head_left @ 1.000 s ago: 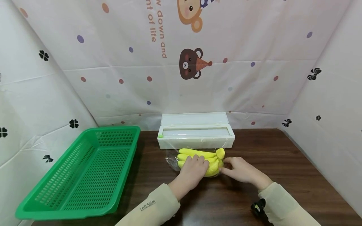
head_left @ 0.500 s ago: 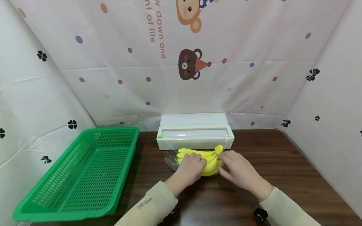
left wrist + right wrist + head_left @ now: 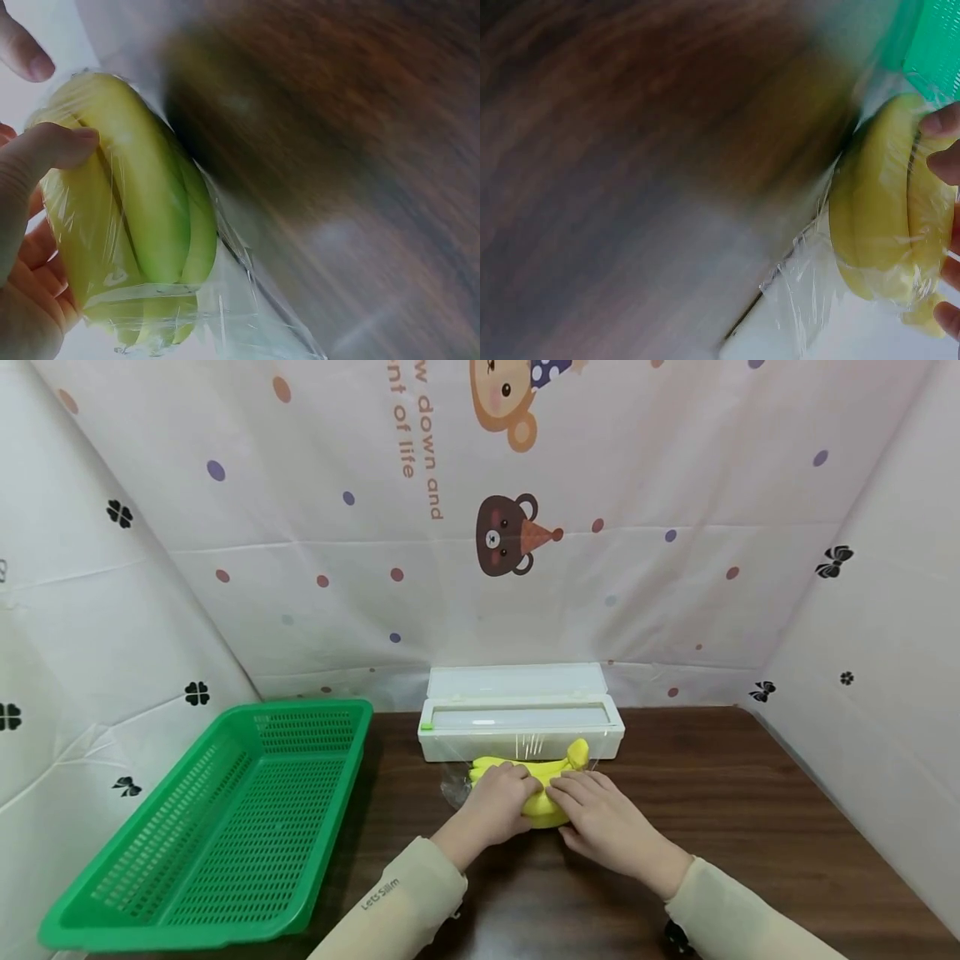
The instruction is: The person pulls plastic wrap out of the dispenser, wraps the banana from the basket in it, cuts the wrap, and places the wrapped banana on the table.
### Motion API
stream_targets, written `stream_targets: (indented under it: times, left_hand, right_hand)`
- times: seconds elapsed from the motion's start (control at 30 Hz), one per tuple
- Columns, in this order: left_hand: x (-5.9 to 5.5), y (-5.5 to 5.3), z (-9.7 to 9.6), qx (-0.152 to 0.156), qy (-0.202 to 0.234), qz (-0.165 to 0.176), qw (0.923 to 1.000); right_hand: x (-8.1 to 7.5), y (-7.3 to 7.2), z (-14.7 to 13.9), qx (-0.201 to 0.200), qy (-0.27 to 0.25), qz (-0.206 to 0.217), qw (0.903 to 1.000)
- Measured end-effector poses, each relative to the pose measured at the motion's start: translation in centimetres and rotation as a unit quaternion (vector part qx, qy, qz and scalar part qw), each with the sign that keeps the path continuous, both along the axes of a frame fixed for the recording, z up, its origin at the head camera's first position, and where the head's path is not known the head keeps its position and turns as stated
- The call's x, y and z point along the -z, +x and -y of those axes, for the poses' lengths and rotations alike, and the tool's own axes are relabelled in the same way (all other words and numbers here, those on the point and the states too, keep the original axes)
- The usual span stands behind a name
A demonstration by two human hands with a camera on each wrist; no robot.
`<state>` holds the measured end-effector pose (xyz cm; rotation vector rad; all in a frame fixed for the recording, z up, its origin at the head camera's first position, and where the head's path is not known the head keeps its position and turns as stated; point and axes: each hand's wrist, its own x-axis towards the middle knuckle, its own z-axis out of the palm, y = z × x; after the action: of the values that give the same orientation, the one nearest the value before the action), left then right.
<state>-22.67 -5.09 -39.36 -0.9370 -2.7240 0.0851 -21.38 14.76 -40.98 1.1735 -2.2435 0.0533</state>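
Observation:
A bunch of yellow bananas [image 3: 546,807], wrapped in clear plastic film [image 3: 135,296], lies on the table in front of a white film dispenser [image 3: 521,745]. My left hand [image 3: 497,803] grips the bunch from its left part, thumb pressed on the near side and fingers over the top. From the right, my right hand [image 3: 611,822] holds the bunch near its stem, fingers draped over it. The two hands almost meet. In the right wrist view, the film-covered bananas [image 3: 881,202] show beside the fingertips. A loose flap of film sticks out at the left end.
A green plastic basket [image 3: 330,835] with slotted walls stands on the left of the brown wooden table [image 3: 720,793]. The dispenser's lid [image 3: 517,679] is raised against the patterned cloth behind. Cloth walls also close in the left and right sides.
My right hand has moved from the stem end leftward and over the top of the bananas. The stem has tipped up and slightly left. The left hand stays on the bunch.

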Motion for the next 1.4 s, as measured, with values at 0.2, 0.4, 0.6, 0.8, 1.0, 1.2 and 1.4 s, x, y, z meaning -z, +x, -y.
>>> stream_targets:
  times: [0.2, 0.4, 0.6, 0.8, 1.0, 1.2, 1.4]
  left_hand:
    - [-0.6, -1.1, 0.0, 0.005, 0.011, 0.035, 0.9993]
    - [-0.7, -1.9, 0.6, 0.008, 0.056, 0.081, 0.9951]
    - [-0.5, -2.3, 1.2, 0.011, 0.095, 0.089, 0.9914]
    - [-0.4, -2.0, 1.3, 0.017, 0.062, 0.039, 0.9971]
    - [-0.3, -1.4, 1.2, 0.013, 0.026, -0.004, 0.9996]
    - [0.1, -1.0, 0.9, -0.010, -0.054, -0.033, 0.9980]
    - [1.1, -0.8, 0.4, -0.027, -0.098, -0.075, 0.9920]
  right_hand:
    - [0.0, -0.2, 0.4, 0.036, 0.016, 0.019, 0.9991]
    - [0.3, -0.4, 1.2, 0.073, 0.039, 0.055, 0.9951]
    - [0.2, -0.9, 1.9, 0.079, 0.035, 0.046, 0.9951]
    - [0.0, -1.3, 2.0, 0.084, 0.029, 0.044, 0.9951]
    - [0.0, -1.7, 2.1, 0.083, 0.021, 0.048, 0.9952]
    - [0.1, -2.1, 2.0, 0.088, 0.016, 0.063, 0.9940]
    - [0.3, -2.4, 2.1, 0.088, 0.006, 0.081, 0.9928]
